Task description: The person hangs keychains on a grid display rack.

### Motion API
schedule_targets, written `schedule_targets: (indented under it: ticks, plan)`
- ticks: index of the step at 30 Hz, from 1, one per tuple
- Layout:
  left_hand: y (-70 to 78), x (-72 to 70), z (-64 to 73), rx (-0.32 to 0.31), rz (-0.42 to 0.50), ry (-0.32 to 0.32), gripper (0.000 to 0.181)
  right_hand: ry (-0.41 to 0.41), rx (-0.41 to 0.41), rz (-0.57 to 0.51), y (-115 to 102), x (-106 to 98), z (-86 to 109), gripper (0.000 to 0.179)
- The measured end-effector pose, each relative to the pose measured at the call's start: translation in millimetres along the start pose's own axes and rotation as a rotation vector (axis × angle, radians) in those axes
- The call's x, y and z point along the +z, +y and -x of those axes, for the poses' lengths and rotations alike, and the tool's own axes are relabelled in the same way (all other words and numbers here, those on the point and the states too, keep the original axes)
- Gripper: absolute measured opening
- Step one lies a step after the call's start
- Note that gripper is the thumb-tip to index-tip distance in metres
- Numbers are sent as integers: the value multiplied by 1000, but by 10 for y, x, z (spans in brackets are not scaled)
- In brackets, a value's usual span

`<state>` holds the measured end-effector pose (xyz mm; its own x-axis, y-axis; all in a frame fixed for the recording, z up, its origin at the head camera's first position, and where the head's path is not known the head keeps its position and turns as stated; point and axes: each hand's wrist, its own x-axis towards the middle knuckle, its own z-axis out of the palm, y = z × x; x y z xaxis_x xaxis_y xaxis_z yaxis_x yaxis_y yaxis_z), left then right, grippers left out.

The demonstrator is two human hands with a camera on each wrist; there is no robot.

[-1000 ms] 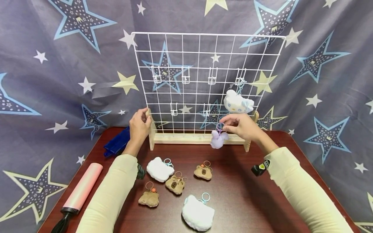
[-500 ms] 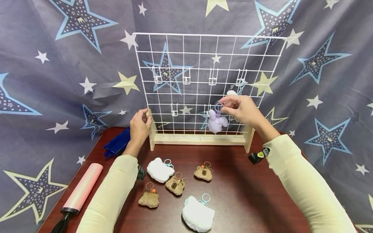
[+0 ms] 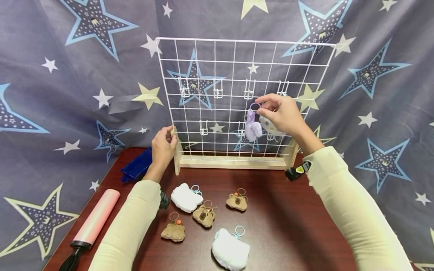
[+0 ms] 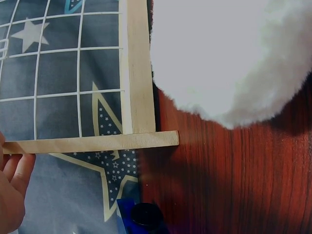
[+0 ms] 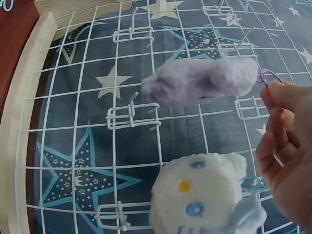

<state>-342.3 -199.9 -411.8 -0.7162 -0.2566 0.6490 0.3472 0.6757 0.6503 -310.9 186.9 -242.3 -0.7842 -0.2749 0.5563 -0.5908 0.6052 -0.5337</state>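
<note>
My right hand [image 3: 284, 115] pinches the purple ring of a lilac plush keychain [image 3: 252, 130] between thumb and fingertips. The plush hangs in front of the white wire grid rack [image 3: 234, 62], below an upper hook [image 3: 249, 94]. In the right wrist view the lilac plush [image 5: 202, 80] lies across the grid, its ring [image 5: 273, 74] at the fingertips. A white plush keychain [image 5: 195, 195] with a blue bow hangs beside it, partly hidden by the hand in the head view. My left hand [image 3: 163, 146] grips the rack's left wooden post [image 3: 176, 150].
Several brown bear keychains [image 3: 236, 201] and two white plush keychains [image 3: 230, 249] lie on the dark red table [image 3: 281, 226]. More hooks [image 3: 203, 128] sit on the grid. At the left are a pink hand pump [image 3: 98, 216] and a blue object [image 3: 137, 165].
My right hand has lifted the lilac plush keychain from near the rack's base up toward the upper hooks. The left hand stays on the post.
</note>
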Motion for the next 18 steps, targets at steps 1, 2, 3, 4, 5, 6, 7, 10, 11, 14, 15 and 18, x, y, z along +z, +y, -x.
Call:
schedule_targets:
  ticks: [1,2,3,4,5,6,7,10,11,14,15,18]
  plan:
    - [-1,1,-1,0,-1,-1,34,7,3,-2,-10,-1,-15,26]
    - [0,2,-3,1,-3,-3,34,15,3,3,-16,-2,-31,26]
    - [0,1,-5,1,-3,-2,34,22,9,1,-26,0,-46,26]
    - [1,1,-5,0,-3,-3,35,25,12,1,-33,1,-62,26]
    - [4,-1,-5,-2,-2,-5,35,29,15,1,-38,1,-78,25]
    - [5,-3,-5,-4,-2,-6,35,31,15,-1,-42,3,-94,25]
    - [7,-5,-4,-5,-3,-7,35,36,18,-4,-43,3,-109,25]
    - [11,-12,3,-8,-6,-13,35,50,30,-23,-53,-3,-144,25]
    - [11,-15,4,-7,-8,-13,35,55,34,-31,-52,-5,-157,25]
    - [11,-17,10,-5,-9,-13,35,68,42,-53,-54,-14,-189,26]
    - [12,-17,11,-4,-8,-11,35,69,45,-60,-54,-15,-200,26]
    - [13,-16,9,-2,-6,-9,35,74,50,-65,-60,-13,-227,27]
